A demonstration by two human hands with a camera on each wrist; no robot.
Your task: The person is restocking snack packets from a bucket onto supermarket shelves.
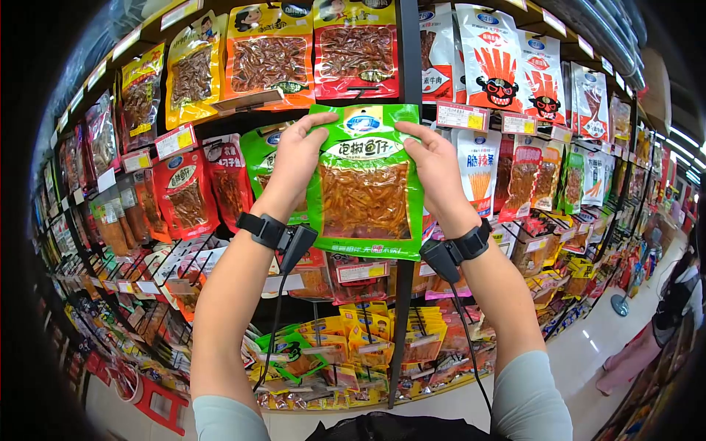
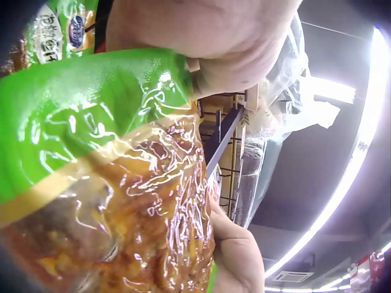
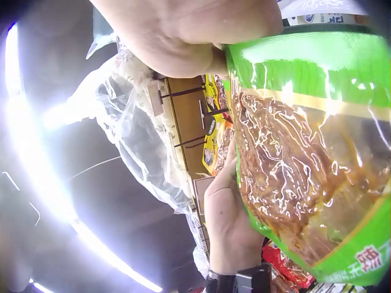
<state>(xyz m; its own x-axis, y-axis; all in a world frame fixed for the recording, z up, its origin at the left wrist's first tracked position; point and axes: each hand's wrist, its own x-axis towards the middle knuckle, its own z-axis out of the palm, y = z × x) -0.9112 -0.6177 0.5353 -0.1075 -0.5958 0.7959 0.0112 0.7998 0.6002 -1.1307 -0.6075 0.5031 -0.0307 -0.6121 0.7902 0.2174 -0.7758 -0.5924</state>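
Note:
A green snack packet (image 1: 365, 246) with a clear window showing brown strips is held upright in front of the shelves. My left hand (image 1: 300, 158) pinches its upper left corner, thumb on the front. The upper right corner is pinched by my right hand (image 1: 435, 165) in the same way. In the left wrist view, the shiny packet (image 2: 146, 201) fills the lower left below the left hand (image 2: 201, 36). The right wrist view shows the packet (image 3: 293, 165) at the right, close under the right hand (image 3: 189, 36).
Behind the packet stand racks of hanging snack bags, among them a yellow bag (image 1: 268, 55) and a white bag (image 1: 491, 55). Price tags (image 1: 462, 116) line the shelf edges. A red stool (image 1: 158, 400) is on the floor at lower left. Another person (image 1: 654, 323) is at the right.

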